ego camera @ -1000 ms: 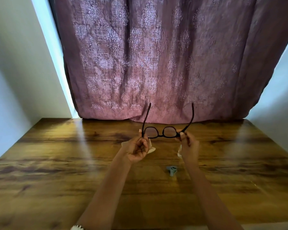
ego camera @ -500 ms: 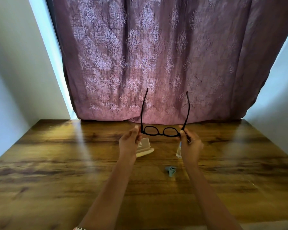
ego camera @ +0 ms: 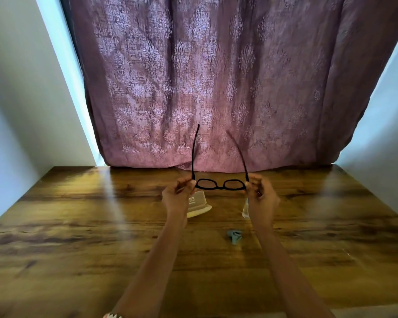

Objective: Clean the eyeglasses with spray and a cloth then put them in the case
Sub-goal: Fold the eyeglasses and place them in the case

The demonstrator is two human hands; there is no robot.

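The patterned curtain [ego camera: 216, 88] hangs well behind the case [ego camera: 199, 205], and the wooden table [ego camera: 78, 226] carries that case near its middle. The left hand [ego camera: 177, 196] is raised just above and left of the case, hiding part of it, with its fingers curled in a narrow pinch on the left hinge corner of the eyeglasses [ego camera: 218, 185]. The right hand [ego camera: 260, 196], up and to the right of the case, pinches the other corner the same way. The eyeglasses are held in the air just above the case and clear of it. Both temples point away toward the curtain, and the right one is blurred and leans inward. The case is pale and seems open, its lid tipped up. The clear spray bottle [ego camera: 245, 210] stands right of the case, mostly behind the right wrist. The small blue cloth [ego camera: 234, 236] lies bunched on the table, nearer than the case and to its right, and neither hand touches it

This looks like a last check of the lenses, or the start of folding. To do it well, keep the fingertips on the frame corners and off the glass, and tilt the lenses against the curtain's light to find smears. Then fold one temple flat before the other and lower the pair into the case without forcing it
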